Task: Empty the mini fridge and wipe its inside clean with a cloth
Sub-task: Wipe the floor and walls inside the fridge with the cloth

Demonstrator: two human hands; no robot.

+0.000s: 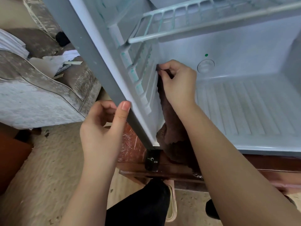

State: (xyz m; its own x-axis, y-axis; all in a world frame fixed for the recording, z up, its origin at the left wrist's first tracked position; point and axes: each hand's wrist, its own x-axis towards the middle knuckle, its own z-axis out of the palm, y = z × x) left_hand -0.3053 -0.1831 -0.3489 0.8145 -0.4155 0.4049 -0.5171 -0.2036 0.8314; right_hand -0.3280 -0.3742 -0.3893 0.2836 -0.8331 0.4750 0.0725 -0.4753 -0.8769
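The mini fridge (pixel 244 103) stands open with only a wire shelf (pixel 195 15) inside, so wiping looks like the step in hand. Everything turns on its left inner wall (pixel 130 51). The left hand (pixel 104 128) is clamped on that wall's grey front edge, thumb on the face and fingers curled behind. The right hand (pixel 177 82) is deeper in, at the wall's rear corner, and pinches the top of the dark brown cloth (pixel 172 136). The cloth's long axis runs along the foot of the wall, from that corner forward and over the front lip. The right hand is the nearer one for wiping along the wall.
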